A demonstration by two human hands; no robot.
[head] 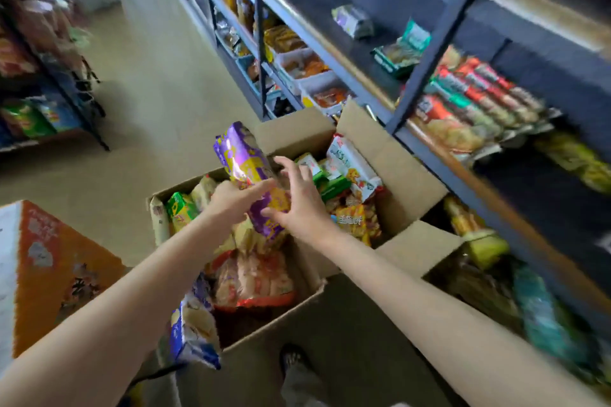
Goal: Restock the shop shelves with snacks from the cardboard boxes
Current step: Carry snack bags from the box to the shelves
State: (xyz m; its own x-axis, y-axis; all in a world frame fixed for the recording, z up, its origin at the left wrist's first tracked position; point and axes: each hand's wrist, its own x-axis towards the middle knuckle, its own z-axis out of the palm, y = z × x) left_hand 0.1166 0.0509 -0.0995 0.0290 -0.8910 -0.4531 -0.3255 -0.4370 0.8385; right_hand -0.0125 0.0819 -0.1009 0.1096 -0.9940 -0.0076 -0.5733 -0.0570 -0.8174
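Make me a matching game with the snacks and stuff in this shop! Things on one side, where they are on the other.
Things:
1. purple packet
2. cardboard box
3. green and white packets
4. orange carton

Places:
A. on the grey shelf, upper right
B. on the floor, lower left
C. between the left hand and right hand
D. open on the floor, full of snacks

Pairs: 1-C, 2-D, 3-A, 4-B
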